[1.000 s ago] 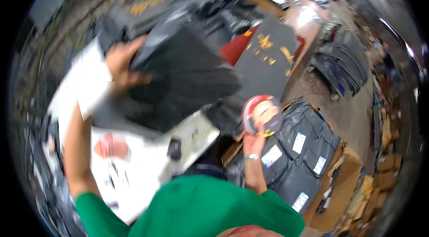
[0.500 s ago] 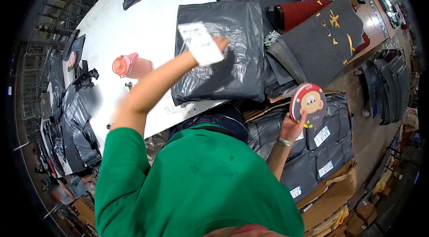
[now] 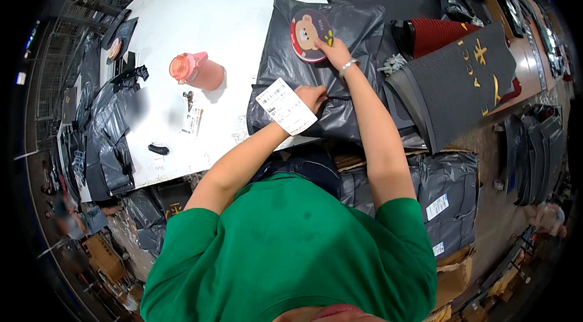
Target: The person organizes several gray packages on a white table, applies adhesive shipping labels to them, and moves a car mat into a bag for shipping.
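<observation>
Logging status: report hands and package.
Right hand holding bear-printed disc over dark package. Left hand on package, white label across wrist. Pink bottle off left.

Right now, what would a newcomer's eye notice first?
First comes the round, bear-faced, red-and-dark disc in the right hand, over a grey plastic parcel. Then, a rectangular white paper label by the left hand, and a pink plastic bottle farther left on the white table.

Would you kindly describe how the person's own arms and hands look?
Short green sleeves end above the elbows. The left hand and right hand are gloveless. A pale bracelet circles the right wrist; a white label partly covers the left.
</observation>
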Demonstrator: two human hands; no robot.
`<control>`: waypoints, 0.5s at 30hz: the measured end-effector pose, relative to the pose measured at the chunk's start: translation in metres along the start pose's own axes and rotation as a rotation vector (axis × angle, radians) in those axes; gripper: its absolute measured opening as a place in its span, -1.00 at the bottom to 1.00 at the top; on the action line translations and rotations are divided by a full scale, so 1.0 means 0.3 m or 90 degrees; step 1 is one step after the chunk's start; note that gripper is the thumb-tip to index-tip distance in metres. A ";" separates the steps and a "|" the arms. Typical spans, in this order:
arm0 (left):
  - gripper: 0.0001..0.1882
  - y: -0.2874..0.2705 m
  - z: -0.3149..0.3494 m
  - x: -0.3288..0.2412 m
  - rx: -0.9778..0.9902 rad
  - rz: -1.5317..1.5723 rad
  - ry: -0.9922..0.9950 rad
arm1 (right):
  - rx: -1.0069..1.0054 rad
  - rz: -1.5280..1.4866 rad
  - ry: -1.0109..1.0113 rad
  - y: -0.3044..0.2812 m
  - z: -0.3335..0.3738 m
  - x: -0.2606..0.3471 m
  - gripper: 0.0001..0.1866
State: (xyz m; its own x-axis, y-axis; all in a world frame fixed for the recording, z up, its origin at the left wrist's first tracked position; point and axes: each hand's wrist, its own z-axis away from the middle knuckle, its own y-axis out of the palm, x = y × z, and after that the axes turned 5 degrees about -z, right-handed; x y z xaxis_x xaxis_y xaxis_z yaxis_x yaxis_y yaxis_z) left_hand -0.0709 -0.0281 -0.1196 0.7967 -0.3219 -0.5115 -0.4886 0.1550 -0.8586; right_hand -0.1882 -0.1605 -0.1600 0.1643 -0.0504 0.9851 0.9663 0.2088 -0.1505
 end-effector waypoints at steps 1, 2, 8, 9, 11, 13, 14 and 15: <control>-0.85 0.002 0.003 0.002 -0.020 0.032 -0.036 | 0.006 0.022 0.038 0.024 -0.027 -0.013 -0.54; -0.84 -0.002 0.014 0.001 -0.038 0.065 -0.076 | 0.015 0.044 0.078 0.050 -0.037 -0.028 -0.54; -0.86 0.003 0.071 -0.037 0.089 0.011 -0.131 | -0.030 0.125 0.015 0.096 -0.059 -0.093 -0.57; -0.86 -0.028 0.081 -0.075 0.099 -0.012 -0.160 | -0.040 0.139 0.011 0.094 -0.058 -0.105 -0.56; -0.87 -0.081 0.129 -0.148 0.103 -0.065 -0.200 | -0.059 0.103 0.019 0.101 -0.045 -0.095 -0.55; -0.90 -0.105 0.214 -0.202 0.105 -0.070 -0.188 | -0.103 0.124 0.039 0.112 -0.042 -0.092 -0.57; -0.91 -0.122 0.252 -0.222 0.086 -0.075 -0.183 | -0.112 0.137 0.034 0.117 -0.039 -0.066 -0.58; -0.90 -0.123 0.278 -0.203 -0.047 -0.038 -0.071 | -0.091 0.123 0.034 0.112 -0.048 -0.067 -0.57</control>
State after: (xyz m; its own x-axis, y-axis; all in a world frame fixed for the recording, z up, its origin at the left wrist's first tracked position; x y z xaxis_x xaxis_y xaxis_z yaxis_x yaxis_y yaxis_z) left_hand -0.0717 0.0637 -0.0594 0.8578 -0.2220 -0.4637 -0.4606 0.0686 -0.8850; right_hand -0.1561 -0.1665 -0.1862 0.3547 -0.0752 0.9320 0.9338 0.0791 -0.3490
